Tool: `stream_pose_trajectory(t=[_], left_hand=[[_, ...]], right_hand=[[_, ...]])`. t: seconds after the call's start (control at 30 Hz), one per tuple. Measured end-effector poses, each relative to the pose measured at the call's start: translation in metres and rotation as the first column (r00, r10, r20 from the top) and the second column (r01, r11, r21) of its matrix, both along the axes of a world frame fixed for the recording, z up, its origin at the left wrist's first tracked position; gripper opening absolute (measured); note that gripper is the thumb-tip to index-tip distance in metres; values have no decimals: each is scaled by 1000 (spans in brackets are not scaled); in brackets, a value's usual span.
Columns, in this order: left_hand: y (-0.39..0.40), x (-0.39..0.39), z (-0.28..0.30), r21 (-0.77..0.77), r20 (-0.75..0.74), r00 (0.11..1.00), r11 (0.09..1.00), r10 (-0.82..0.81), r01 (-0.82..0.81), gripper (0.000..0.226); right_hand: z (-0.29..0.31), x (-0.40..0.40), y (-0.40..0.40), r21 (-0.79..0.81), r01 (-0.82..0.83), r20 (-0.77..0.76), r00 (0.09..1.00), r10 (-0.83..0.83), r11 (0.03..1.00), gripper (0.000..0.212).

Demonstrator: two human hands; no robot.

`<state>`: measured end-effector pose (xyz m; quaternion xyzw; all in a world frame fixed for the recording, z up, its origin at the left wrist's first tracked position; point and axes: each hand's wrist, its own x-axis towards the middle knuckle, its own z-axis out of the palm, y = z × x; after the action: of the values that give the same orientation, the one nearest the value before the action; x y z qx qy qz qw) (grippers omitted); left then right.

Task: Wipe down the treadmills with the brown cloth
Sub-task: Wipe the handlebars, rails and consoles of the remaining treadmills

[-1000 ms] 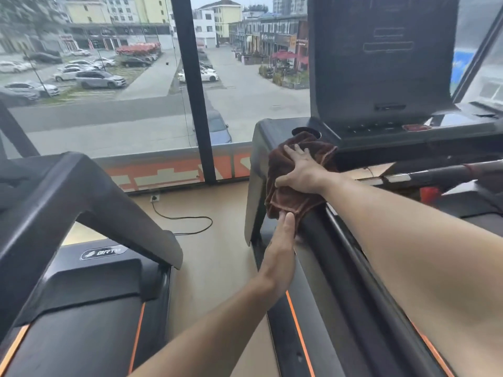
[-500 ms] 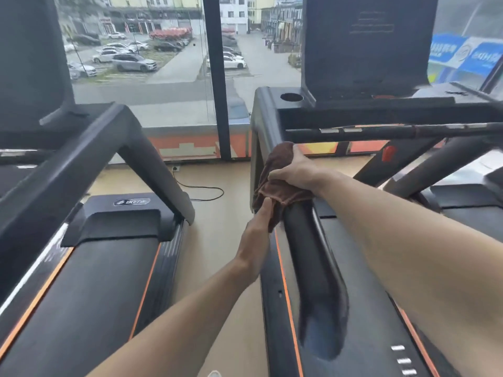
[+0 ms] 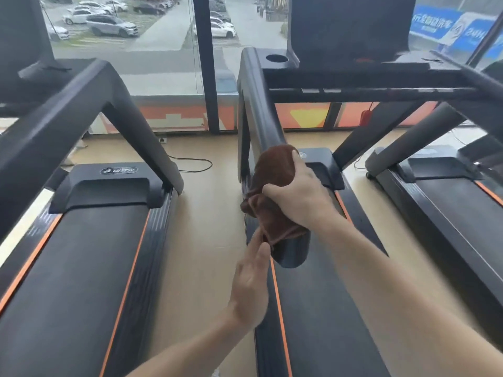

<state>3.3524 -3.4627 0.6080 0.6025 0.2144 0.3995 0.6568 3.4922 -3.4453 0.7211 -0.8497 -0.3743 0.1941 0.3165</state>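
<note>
Treadmill on the left [image 3: 81,268] fills left half of frame, black belt with orange side stripes, motor cover with a logo plate near upper left centre, its angled black upright running up to frame's left edge. Tan floor [image 3: 206,213] strip just right of it, black cable [image 3: 190,161] lying on the floor near the window. Window [image 3: 152,44] across the top, parked cars outside, dark vertical frame post at top centre.

Left hand [image 3: 251,284] at lower centre, forearm coming in from bottom edge, fingers fairly straight and pointing up, fingertips touching the hanging lower edge of the brown cloth [image 3: 272,186]; whether they pinch it cannot tell, some motion blur.

Brown cloth at frame centre, draped round the left handrail [image 3: 261,115] of the middle treadmill [image 3: 321,308], near the rail's lower rounded end, which pokes out just below the cloth. Right hand [image 3: 299,197] right of centre, on top of the cloth, fingers and thumb curled round cloth and rail, gripping it; forearm runs off to lower right corner.

Console [image 3: 351,25] of middle treadmill at top centre-right, dark screen, round cup hole beside it at its left. Third treadmill [image 3: 449,202] at right edge, only partly in view. Blue banners outside in upper right corner
</note>
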Motion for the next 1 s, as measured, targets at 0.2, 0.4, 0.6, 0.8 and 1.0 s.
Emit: stream_pose_trajectory(t=[0.2, 0.4, 0.6, 0.8, 1.0], left_hand=[[-20, -18, -30, 63, -112, 992, 997, 58, -51, 46], [-29, -29, -48, -55, -148, 989, 998, 20, -28, 49], [-8, -6, -17, -104, -103, 995, 995, 4, -15, 60], [38, 24, 14, -169, -57, 998, 985, 23, -32, 64], [113, 62, 34, -124, -146, 989, 992, -2, -16, 53]], right_hand=[[-61, -56, -62, 493, 241, -148, 970, -192, 836, 85], [-110, -81, -73, 482, 487, -455, 850, -266, 729, 83], [-58, -63, -60, 425, 332, -244, 938, -247, 842, 85], [-4, 0, -4, 51, -2, 46, 999, 0, 999, 62], [6, 45, 70, 73, -10, -89, 996, 16, 997, 38]])
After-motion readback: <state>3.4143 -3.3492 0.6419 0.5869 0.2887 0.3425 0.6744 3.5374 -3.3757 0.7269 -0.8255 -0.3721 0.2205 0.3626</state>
